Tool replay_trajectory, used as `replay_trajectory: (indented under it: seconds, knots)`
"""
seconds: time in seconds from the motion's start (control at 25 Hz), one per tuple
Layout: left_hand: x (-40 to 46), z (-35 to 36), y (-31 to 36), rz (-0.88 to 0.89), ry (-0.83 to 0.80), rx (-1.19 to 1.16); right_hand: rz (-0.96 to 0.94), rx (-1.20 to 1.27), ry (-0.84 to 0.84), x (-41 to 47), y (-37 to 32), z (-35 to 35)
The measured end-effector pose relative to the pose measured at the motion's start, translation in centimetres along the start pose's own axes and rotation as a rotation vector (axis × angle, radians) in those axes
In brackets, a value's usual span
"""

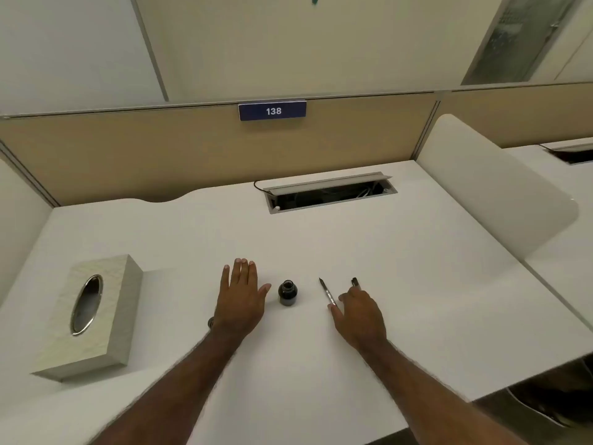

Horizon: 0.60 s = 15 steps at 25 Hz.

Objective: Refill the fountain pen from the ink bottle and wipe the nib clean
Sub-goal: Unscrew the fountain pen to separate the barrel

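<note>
Near the left edge of the table [321,239] a tissue box [93,313] is seen, its oval opening facing up. The left hand [239,297] is laid flat on the table, fingers straight and together, thumb spread toward the ink bottle [287,293], nothing being held. A small dark round object [211,322], perhaps the bottle's cap, is partly hidden beside the left wrist. The ink bottle stands open just right of the thumb, toward the near middle of the table. Right of it, the pen [327,291] lies on the table, nib pointed away. The right hand [361,313] is lowered beside it, fingers loosely bent, fingertips at the pen's near end; whether it is gripped cannot be told. A dark pen cap [355,281] shows just beyond the fingers. A cable hatch [330,192] is set by the far edge.
</note>
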<state>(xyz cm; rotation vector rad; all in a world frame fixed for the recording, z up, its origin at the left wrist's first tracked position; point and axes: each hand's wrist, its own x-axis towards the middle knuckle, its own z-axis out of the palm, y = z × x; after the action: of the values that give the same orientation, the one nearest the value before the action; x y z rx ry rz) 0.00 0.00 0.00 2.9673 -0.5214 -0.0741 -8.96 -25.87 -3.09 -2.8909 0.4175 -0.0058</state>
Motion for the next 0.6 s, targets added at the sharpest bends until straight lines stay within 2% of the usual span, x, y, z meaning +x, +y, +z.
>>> replay_trajectory:
  seconds: [0.4,0.48,0.6]
  knots:
    - [-2.7,0.5,0.8,-0.101,-0.022,-0.160,0.133,0.240,0.007,0.4,-0.1,1.2]
    - [-3.1,0.4,1.4,-0.141,0.041,-0.256,0.174,0.346,0.033,0.3,0.0,1.1]
    - [-3.8,-0.1,3.1,-0.152,0.233,-0.418,0.238,0.489,0.116,0.1,0.4,0.2]
